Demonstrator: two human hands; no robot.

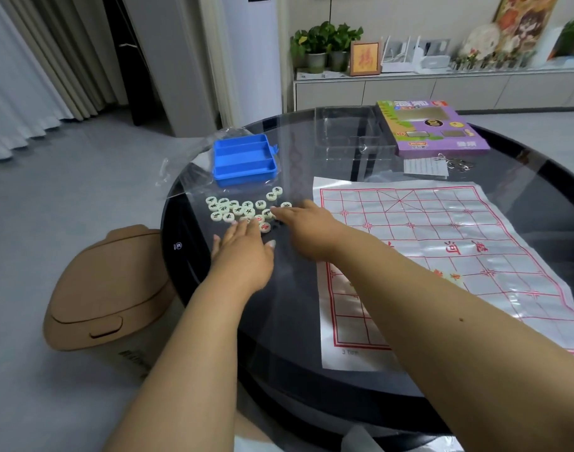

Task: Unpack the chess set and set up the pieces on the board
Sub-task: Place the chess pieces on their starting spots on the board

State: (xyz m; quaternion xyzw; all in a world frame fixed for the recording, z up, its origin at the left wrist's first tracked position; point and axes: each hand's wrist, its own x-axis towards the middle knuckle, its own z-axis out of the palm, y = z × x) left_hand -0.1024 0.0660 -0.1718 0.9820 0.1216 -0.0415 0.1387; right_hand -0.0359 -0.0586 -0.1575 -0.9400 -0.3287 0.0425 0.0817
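Observation:
Several pale round chess pieces [236,208] with black or red characters lie loose on the dark glass table [311,305], left of the plastic board sheet [442,249] with its red grid. My left hand [243,249] lies flat, fingers spread, its fingertips touching the near pieces. Across from it, my right hand [303,220] reaches over from the right, its fingers on pieces at the cluster's right edge; whether they pinch one is hidden. One piece with a red character [455,278] sits on the board. An empty blue tray [245,159] stands behind the pieces.
A clear plastic bag [187,171] lies under and left of the tray. At the back stand a clear lid [351,132], a purple game box [432,128], a small leaflet and metal puzzle rings [455,163]. On the floor to the left sits a brown bin [109,291].

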